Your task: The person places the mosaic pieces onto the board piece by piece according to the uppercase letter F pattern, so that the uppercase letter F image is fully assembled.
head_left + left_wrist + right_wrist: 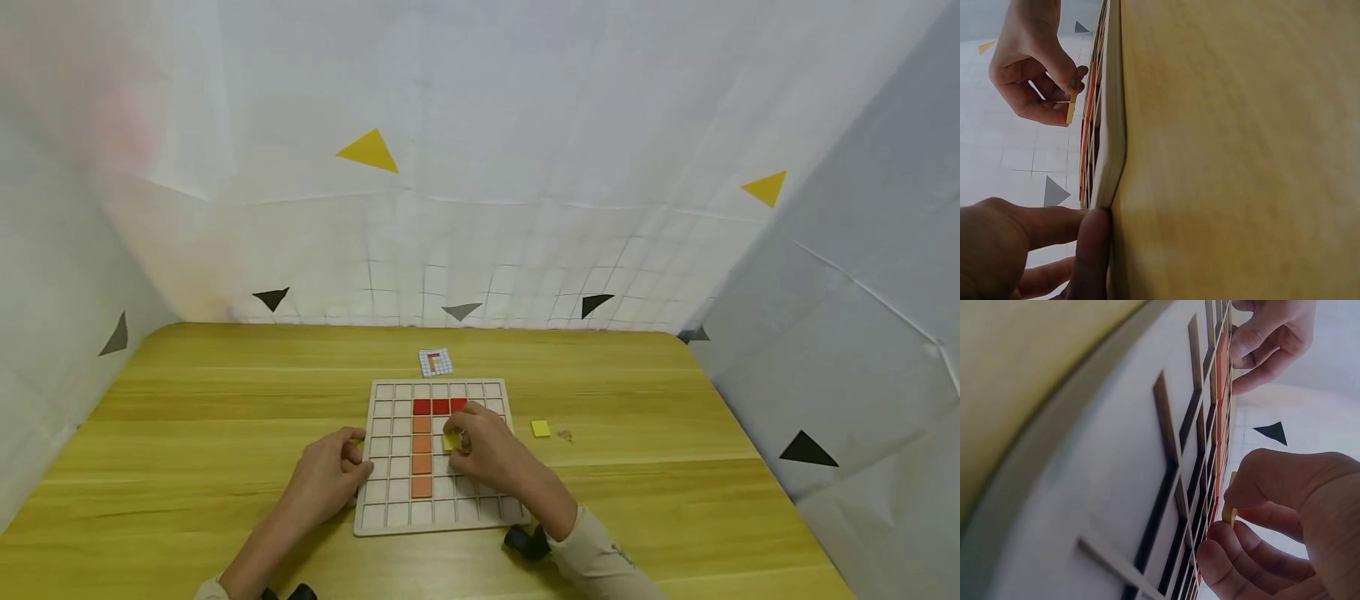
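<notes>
A pale wooden grid board [390, 515] lies on the table. Three red square tiles [441, 407] form a row near its top, and several orange tiles [422, 444] run down a column below the leftmost red one. Between thumb and fingers, my right hand [491, 448] pinches a yellow tile [451, 442] over the board, right of the orange column; the right wrist view shows this tile [1230, 509] on edge. My left hand [324, 477] holds the board's left edge, its thumb [1093, 244] against the rim in the left wrist view.
Right of the board lies another yellow tile [540, 428], beside a small brown mark [566, 436] on the table. A small pattern card [436, 362] showing a red and orange shape lies behind the board. White sheeting [480, 250] stands around the table's back and sides.
</notes>
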Tool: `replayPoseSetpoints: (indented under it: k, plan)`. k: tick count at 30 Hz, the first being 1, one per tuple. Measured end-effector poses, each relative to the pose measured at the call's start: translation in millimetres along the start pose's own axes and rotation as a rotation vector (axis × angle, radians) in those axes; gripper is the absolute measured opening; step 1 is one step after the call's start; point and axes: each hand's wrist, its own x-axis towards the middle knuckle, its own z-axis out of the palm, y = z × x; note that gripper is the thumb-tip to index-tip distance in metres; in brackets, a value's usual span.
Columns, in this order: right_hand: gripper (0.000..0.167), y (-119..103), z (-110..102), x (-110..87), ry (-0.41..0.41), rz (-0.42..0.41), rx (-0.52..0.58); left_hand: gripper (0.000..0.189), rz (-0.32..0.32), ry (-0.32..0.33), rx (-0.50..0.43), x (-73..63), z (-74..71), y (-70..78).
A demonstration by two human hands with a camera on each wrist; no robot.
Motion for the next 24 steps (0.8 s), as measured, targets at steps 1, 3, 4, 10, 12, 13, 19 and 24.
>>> replayPoseSetpoints:
  k: [1,3,4,10,12,13,19,24]
  plan:
    - [0.025,0.0,0.7,0.6,0.0,-0.004,-0.002,0.046,0.001,0.001,0.0,-0.1,-0.1,0.0]
    - [0.026,-0.7,1.4,1.7,-0.002,-0.012,-0.003,0.046,0.004,0.003,0.001,-0.2,-0.3,0.0]
    - [0.026,-0.9,1.8,2.3,-0.003,-0.015,-0.004,0.046,0.006,0.003,0.001,-0.2,-0.4,0.0]
    - [0.026,-2.7,3.8,6.0,-0.018,-0.02,0.002,0.046,0.008,0.004,-0.01,0.0,-0.2,-0.3]
    - [0.026,-3.1,4.1,6.7,-0.019,-0.018,0.004,0.046,0.007,0.004,-0.015,0.1,0.0,-0.2]
    - [0.026,-3.3,4.2,7.1,-0.018,-0.018,0.004,0.046,0.006,0.004,-0.016,0.1,0.0,-0.2]
    - [0.025,-4.7,5.5,7.9,-0.036,0.009,0.003,0.046,0.001,-0.001,-0.005,-0.4,-0.2,-0.6]
    - [0.025,-5.5,6.5,9.1,-0.041,0.001,-0.014,0.046,0.001,-0.003,-0.004,-0.8,-0.5,-1.1]
